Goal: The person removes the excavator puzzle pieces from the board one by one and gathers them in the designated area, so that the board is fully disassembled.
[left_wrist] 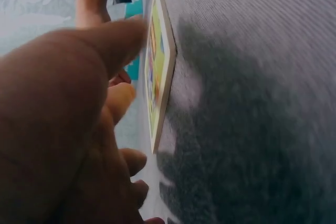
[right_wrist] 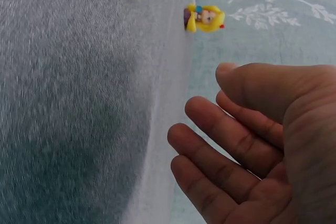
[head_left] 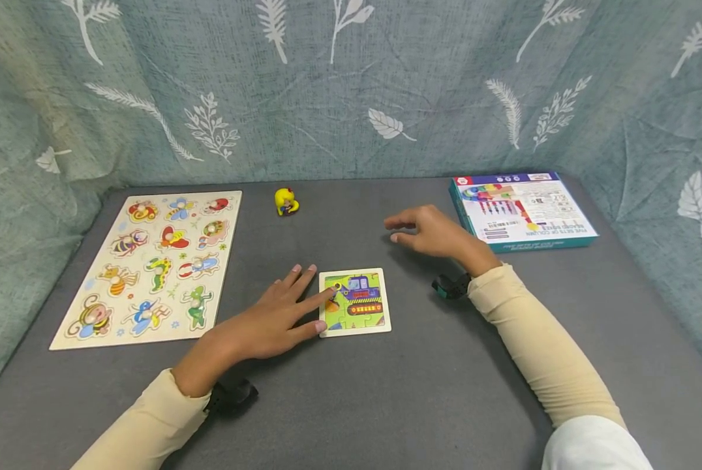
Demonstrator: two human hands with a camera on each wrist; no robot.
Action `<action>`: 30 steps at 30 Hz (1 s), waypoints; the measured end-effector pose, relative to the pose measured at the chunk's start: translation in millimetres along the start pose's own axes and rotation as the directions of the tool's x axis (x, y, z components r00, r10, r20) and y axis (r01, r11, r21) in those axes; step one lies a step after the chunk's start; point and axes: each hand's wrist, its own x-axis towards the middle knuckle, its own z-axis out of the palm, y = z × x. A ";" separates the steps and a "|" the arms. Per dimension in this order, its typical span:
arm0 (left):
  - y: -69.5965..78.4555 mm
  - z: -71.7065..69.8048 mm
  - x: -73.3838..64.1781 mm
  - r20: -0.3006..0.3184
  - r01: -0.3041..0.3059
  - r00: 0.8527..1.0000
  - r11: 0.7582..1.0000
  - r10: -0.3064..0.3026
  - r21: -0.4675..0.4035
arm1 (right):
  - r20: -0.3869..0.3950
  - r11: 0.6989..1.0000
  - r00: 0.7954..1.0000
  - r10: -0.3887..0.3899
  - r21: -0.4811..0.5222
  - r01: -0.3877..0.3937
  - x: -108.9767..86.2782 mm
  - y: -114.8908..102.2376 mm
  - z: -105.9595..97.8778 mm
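A small square jigsaw puzzle [head_left: 359, 316] with a picture of a purple digger on green lies flat on the grey table, its pieces set in a pale wooden frame. My left hand [head_left: 267, 321] is at its left side, fingers spread and straight. The index finger reaches over the puzzle's left part, and the thumb tip overlaps the frame's lower left edge. In the left wrist view, the puzzle's frame [left_wrist: 169, 72] shows edge-on beyond the thumb. Farther right and back, my right hand [head_left: 430, 232] hovers over the table with loosely bent fingers and nothing in it.
To the left lies a large wooden peg board [head_left: 171, 261] with insect pictures. A yellow-haired toy figure [head_left: 285, 202] stands toward the back. At the back right lies a flat teal game box [head_left: 521, 212], close to my right hand. A leaf-patterned curtain [head_left: 327, 111] hangs behind.
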 end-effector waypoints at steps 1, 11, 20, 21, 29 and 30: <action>0.9 0.1 0.4 0.016 0.003 1.000 1.000 -0.003 0.003 | 0.004 1.000 1.000 -0.001 0.003 0.001 0.4 -0.4 0.9; 8.1 3.4 5.4 0.107 0.013 0.994 1.000 -0.014 0.009 | 0.033 0.998 0.999 -0.037 0.058 0.035 6.4 -8.4 10.5; 10.1 6.3 6.1 0.132 0.023 0.991 0.999 -0.026 0.022 | 0.060 0.994 0.995 -0.081 0.076 0.077 11.8 -19.0 17.4; 10.0 6.8 6.2 0.131 0.026 0.991 0.999 -0.029 0.022 | 0.064 0.994 0.994 -0.090 0.074 0.085 12.4 -20.4 18.5; 10.2 10.3 6.7 0.131 0.048 0.990 0.999 -0.049 0.010 | 0.130 0.988 0.981 -0.142 0.083 0.132 13.9 -33.5 27.9; 10.3 10.4 6.5 0.130 0.049 0.990 0.999 -0.050 0.011 | 0.136 0.986 0.979 -0.149 0.089 0.137 14.0 -35.0 29.0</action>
